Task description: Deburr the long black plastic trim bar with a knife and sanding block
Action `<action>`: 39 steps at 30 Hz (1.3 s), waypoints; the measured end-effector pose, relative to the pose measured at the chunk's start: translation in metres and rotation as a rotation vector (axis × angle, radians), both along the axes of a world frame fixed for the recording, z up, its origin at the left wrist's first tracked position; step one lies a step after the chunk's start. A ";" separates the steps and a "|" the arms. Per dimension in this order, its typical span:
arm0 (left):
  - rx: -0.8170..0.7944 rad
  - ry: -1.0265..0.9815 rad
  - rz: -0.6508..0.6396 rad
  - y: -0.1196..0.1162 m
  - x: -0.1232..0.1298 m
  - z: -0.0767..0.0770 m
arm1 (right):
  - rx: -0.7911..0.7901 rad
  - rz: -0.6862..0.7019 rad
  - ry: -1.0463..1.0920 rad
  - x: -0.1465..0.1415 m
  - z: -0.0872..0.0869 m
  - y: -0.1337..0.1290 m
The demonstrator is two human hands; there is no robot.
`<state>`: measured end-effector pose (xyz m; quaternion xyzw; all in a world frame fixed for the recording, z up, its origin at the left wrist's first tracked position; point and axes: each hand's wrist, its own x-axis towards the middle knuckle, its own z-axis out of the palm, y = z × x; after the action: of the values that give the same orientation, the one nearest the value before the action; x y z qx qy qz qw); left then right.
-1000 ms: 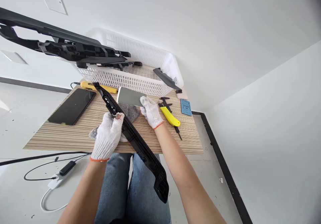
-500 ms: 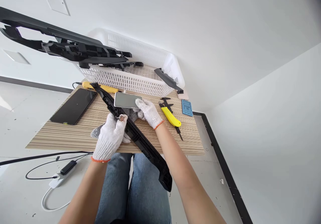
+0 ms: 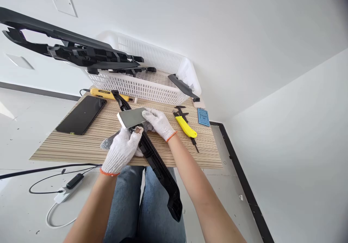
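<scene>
And there the left hand (image 3: 122, 149) was, closed around the long black plastic part (image 3: 157, 163), the basket (image 3: 146, 89) lying beyond it! The right hand (image 3: 159, 122) pinched the flat grey plate (image 3: 132, 117) between thumb and fingers, above the part, nearer the person than the basket. A yellow-handled cutter (image 3: 185, 125) lay on the table (image 3: 81, 145), on the basket's near side.

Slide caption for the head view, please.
Gloved hands hold a long black plastic trim piece and a gray plate.
</scene>
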<state>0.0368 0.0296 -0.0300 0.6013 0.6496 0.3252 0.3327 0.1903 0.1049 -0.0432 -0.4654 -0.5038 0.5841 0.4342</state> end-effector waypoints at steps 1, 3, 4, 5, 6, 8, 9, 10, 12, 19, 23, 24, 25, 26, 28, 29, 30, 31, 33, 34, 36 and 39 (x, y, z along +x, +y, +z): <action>-0.004 0.000 0.007 0.000 0.000 0.000 | -0.013 -0.014 0.007 0.000 0.000 0.000; -0.031 -0.013 0.018 0.000 0.000 0.000 | -0.053 -0.106 0.036 0.000 0.001 0.000; -0.050 -0.016 0.026 0.000 0.000 0.001 | -0.065 -0.149 0.041 0.000 0.001 0.000; -0.067 -0.012 0.033 0.000 0.000 0.002 | -0.066 -0.165 0.037 -0.001 0.002 0.000; -0.074 -0.004 0.040 0.000 0.001 0.003 | -0.060 -0.147 0.021 -0.001 0.002 0.000; -0.061 0.011 0.041 0.000 0.001 0.005 | -0.041 -0.074 -0.025 -0.001 0.004 -0.001; -0.051 0.015 0.035 0.000 0.001 0.005 | -0.039 -0.069 -0.042 -0.001 0.005 -0.002; -0.049 0.015 0.031 0.000 0.001 0.006 | -0.046 -0.098 -0.052 -0.002 0.006 -0.002; -0.068 0.017 0.038 0.000 0.001 0.006 | -0.067 -0.204 -0.052 -0.003 0.007 -0.003; -0.069 0.024 0.049 -0.001 0.002 0.007 | -0.054 -0.133 -0.064 -0.004 0.010 -0.004; -0.081 0.005 0.068 -0.002 0.002 0.008 | -0.068 -0.233 -0.082 -0.003 0.010 -0.004; -0.074 0.007 0.062 -0.002 0.002 0.009 | -0.056 -0.185 -0.088 -0.003 0.010 -0.005; -0.067 0.011 0.059 -0.002 0.002 0.009 | -0.043 -0.136 -0.091 -0.003 0.010 -0.005; -0.066 0.016 0.059 -0.002 0.002 0.009 | -0.036 -0.111 -0.091 -0.003 0.010 -0.005; -0.079 0.017 0.061 -0.002 0.002 0.009 | -0.049 -0.175 -0.086 -0.003 0.010 -0.005; -0.089 0.014 0.064 -0.002 0.002 0.008 | -0.060 -0.230 -0.081 -0.003 0.010 -0.005; -0.093 0.011 0.069 -0.002 0.002 0.008 | -0.064 -0.262 -0.078 -0.003 0.009 -0.005; -0.087 0.008 0.072 -0.002 0.002 0.007 | -0.062 -0.256 -0.079 -0.003 0.009 -0.005; -0.053 0.001 0.064 -0.002 0.002 0.006 | -0.040 -0.158 -0.089 -0.002 0.008 -0.005; -0.045 -0.002 0.063 -0.002 0.003 0.006 | -0.029 -0.112 -0.091 -0.002 0.008 -0.005; -0.054 -0.010 0.062 -0.002 0.002 0.006 | -0.034 -0.131 -0.088 -0.002 0.008 -0.004; -0.081 -0.025 0.064 -0.002 0.001 0.004 | -0.051 -0.264 -0.071 -0.002 0.007 -0.003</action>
<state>0.0379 0.0273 -0.0260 0.5623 0.6768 0.3165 0.3544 0.1879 0.1017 -0.0359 -0.5588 -0.4380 0.5176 0.4774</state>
